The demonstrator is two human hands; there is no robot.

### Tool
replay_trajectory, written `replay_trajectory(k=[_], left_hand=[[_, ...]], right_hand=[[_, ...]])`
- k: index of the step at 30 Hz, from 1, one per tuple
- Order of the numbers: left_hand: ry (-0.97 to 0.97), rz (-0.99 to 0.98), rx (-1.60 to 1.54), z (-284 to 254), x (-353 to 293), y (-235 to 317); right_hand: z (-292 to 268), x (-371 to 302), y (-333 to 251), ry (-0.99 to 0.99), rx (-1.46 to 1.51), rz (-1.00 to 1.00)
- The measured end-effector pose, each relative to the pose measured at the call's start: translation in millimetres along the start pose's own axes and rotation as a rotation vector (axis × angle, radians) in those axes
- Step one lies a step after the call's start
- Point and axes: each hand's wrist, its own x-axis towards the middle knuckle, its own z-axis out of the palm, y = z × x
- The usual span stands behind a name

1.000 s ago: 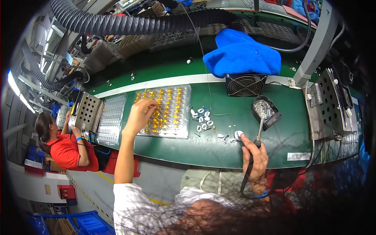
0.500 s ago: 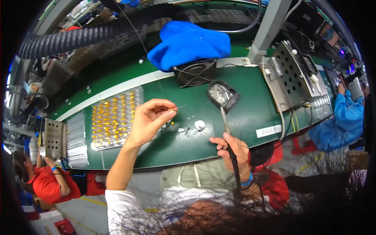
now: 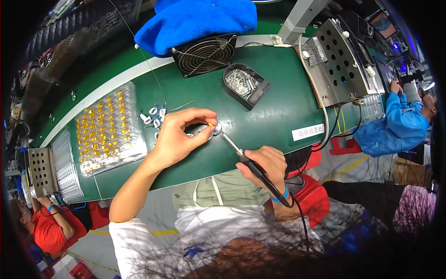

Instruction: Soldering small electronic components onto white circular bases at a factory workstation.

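Observation:
My left hand (image 3: 179, 137) is pinched over the green table, with a tiny yellow part (image 3: 211, 124) at its fingertips. Just beyond them is a small white round piece (image 3: 218, 128), partly covered by the fingers. My right hand (image 3: 268, 163) grips a soldering iron (image 3: 254, 168) by its black handle. The iron's metal tip reaches the white piece, close to my left fingertips; whether they touch is too small to tell. Behind my left hand lie several small white oval parts (image 3: 154, 114) with dark wires, and a thin strand (image 3: 182, 106).
A clear plastic tray (image 3: 139, 146) with rows of yellow parts lies at the left. Farther back are a black scoop-shaped container (image 3: 253, 99) of metal bits, a black fan (image 3: 205, 55) and a blue cloth (image 3: 200, 23). A perforated metal box (image 3: 325, 74) stands right; co-workers sit at both sides.
The soldering iron's tip has swung from the black container leftward and nearer, to my left fingertips. My right hand has turned with it. The view has shifted closer to the table.

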Motion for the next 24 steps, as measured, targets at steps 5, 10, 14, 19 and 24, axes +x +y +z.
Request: replay_trajectory(k=[5,10,14,19,24], left_hand=[[-0.006,-0.014,0.053,0.7,-0.5,2.2],[-0.006,-0.021,0.043,1.1,1.0,4.1],[0.003,-0.031,0.019,1.0,0.7,3.0],[0.007,-0.013,0.033,1.8,1.4,2.2],[0.001,0.0,0.058,2.1,1.7,2.4]], right_hand=[[1.1,2.0,2.0,-0.013,0.008,-0.034],[2.5,0.2,2.4,-0.022,0.002,-0.042],[3.2,1.4,1.7,-0.025,-0.011,-0.053],[0.3,0.2,-0.4,-0.064,-0.016,-0.026],[0.1,0.9,0.0,-0.064,-0.019,-0.031]])
